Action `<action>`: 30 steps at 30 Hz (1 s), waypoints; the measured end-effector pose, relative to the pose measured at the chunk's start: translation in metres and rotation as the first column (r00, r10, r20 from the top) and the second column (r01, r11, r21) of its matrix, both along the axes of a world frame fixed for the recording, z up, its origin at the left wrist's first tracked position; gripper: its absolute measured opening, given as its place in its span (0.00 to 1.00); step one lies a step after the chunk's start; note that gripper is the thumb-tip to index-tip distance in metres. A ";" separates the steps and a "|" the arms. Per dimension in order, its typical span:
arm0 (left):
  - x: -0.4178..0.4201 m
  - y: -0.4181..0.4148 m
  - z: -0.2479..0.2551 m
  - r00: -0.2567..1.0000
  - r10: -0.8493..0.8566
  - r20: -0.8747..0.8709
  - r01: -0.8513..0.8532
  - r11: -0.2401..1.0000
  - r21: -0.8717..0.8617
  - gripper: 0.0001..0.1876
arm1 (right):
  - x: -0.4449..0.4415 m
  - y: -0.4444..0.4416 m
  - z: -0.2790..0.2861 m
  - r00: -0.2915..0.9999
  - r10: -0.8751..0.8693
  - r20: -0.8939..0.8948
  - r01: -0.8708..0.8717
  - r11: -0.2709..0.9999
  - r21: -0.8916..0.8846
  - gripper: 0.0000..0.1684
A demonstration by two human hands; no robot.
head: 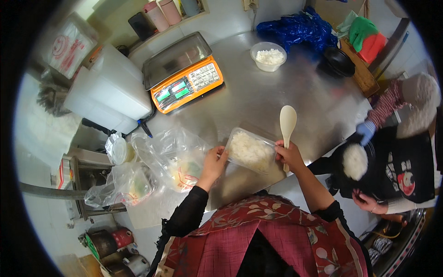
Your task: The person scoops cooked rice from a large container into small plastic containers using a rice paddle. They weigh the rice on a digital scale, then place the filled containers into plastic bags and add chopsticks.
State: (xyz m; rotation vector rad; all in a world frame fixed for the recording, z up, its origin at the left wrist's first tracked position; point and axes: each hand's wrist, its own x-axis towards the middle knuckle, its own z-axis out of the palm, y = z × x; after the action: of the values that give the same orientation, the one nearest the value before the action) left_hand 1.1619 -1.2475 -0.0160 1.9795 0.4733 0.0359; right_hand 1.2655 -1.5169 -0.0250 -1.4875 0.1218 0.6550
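Between my two hands is a clear rectangular plastic container (233,133) at the front of the metal table. White cooked rice (250,149) lies inside it. My left hand (214,164) grips the container's left side with thumb and fingers. In my right hand (290,155) is a cream-coloured rice paddle (288,121), its blade pointing away from me. The fingertips of that same hand also touch the container's right edge. Whether the container rests on the table or is slightly lifted, I cannot tell.
A co-worker's blue-gloved hand (366,132) is at a dark vessel holding rice (355,162) on the right. On the metal table (238,93) stand an orange scale (188,84), a round tub of rice (268,65), filled plastic bags (183,169) and a black bowl (338,61).
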 end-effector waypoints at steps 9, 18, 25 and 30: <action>-0.002 -0.010 -0.007 0.965 0.260 -0.040 -0.235 0.788 -0.569 0.07 | -0.008 0.000 0.006 0.989 -0.040 -0.144 0.060 0.989 0.134 0.10; 0.000 0.002 -0.031 0.946 0.246 -0.210 -0.313 0.530 -0.788 0.08 | -0.002 -0.008 -0.011 0.975 0.074 -0.209 -0.016 0.964 0.266 0.08; -0.003 -0.019 -0.010 0.902 0.309 -0.302 -0.416 0.429 -0.802 0.12 | 0.020 -0.017 0.009 0.926 0.310 -0.214 -0.301 0.951 0.077 0.11; -0.026 -0.072 -0.020 0.928 0.167 -0.334 -0.369 0.546 -0.752 0.11 | 0.051 0.022 0.004 0.888 0.453 -0.079 -0.448 0.891 0.071 0.17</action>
State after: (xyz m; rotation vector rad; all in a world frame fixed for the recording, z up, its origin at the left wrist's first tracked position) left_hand 1.1359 -1.3194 -0.0357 0.9763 0.7817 -0.1885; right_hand 1.3166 -1.4950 -0.0209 -1.4447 -0.1768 1.0962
